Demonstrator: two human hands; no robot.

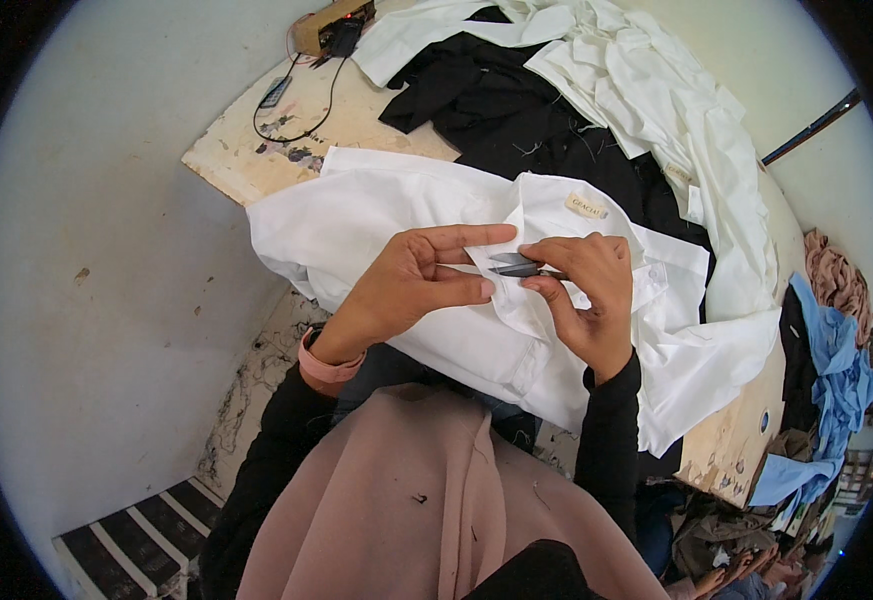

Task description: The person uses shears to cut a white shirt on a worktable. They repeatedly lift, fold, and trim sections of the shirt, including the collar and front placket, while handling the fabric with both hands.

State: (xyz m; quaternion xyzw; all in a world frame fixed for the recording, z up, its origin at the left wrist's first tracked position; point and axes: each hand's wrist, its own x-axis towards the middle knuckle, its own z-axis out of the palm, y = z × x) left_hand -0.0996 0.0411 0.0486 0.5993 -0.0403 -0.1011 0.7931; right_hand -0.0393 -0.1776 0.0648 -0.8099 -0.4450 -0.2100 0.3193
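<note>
A white garment (396, 190), probably a shirt, is spread over the table in front of me, with a small cream label (585, 206) sewn inside its neck. My left hand (401, 280) grips the fabric near a folded edge, index finger stretched along it and thumb below. In my right hand (593, 295) a small pair of grey thread snips (516, 266) is pinched between thumb and fingers. The blades point left, close to the fabric by my left fingertips. Whether they touch the cloth or a thread, I cannot tell.
Black cloth (506, 100) and more white garments (636, 80) are heaped on the far side of the wooden table (226, 150). A looped black cable (331, 105) lies at far left. Blue cloth (831, 350) hangs at right. Another person's hands (726, 575) show at lower right.
</note>
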